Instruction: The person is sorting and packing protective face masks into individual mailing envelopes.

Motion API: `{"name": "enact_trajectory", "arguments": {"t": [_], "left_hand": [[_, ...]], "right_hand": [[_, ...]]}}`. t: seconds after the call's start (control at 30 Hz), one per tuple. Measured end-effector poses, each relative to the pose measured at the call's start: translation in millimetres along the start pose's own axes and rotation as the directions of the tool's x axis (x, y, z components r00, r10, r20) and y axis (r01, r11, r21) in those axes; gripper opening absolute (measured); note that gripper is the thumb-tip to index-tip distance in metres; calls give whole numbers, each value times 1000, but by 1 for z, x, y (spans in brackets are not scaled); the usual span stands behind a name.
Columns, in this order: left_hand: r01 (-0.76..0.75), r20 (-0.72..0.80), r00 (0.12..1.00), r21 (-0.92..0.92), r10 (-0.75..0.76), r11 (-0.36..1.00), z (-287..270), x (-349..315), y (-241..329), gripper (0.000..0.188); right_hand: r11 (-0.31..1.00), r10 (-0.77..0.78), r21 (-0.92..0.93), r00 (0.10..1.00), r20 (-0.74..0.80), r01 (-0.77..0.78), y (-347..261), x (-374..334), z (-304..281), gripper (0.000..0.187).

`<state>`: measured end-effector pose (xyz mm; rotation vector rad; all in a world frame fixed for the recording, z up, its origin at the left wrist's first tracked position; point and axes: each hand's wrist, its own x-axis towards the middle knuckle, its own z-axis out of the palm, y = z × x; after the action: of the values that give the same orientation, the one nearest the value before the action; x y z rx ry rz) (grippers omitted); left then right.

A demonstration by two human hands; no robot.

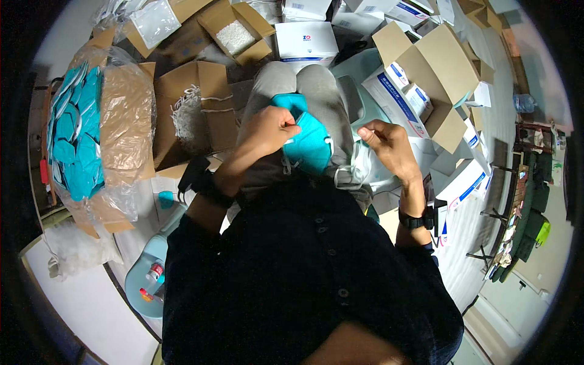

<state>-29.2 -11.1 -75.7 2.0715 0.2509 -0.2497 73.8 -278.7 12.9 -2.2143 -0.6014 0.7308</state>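
Note:
A teal cup-shaped face mask (311,149) lies over my lap, with a second teal mask piece (289,102) behind it between my knees. My left hand (271,131) is closed, thumb and fingers pinching the mask's upper left edge. White strap ends (291,164) show at the mask's lower left side. To the right, my right hand (389,146) is held in a pinch, apart from the mask. A loose bunch of white elastic straps (361,163) hangs below its fingers beside my right thigh; the exact point of grip is partly hidden.
At the left, a plastic-lined carton (128,121) holds many teal masks (76,134). Nearer stands a cardboard box (213,115) of white straps. An open carton (444,67) with white packs is at the right. A white box (306,41) sits beyond my knees.

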Motion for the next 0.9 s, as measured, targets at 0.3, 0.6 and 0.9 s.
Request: {"name": "enact_trajectory", "arguments": {"t": [0.3,0.6,0.9], "left_hand": [[-204,-14,972,-534,233,820,-39,-12,51,15],[-148,92,965,-579,245,802,2,-13,60,14],[-57,70,991,-573,118,818,-14,-16,60,15]], "right_hand": [[921,-152,337,976,-156,197,-11,14,25,22],[765,-28,612,960,-279,200,-21,34,18,25],[693,31,710,978,-208,129,-14,36,12,23]]}}
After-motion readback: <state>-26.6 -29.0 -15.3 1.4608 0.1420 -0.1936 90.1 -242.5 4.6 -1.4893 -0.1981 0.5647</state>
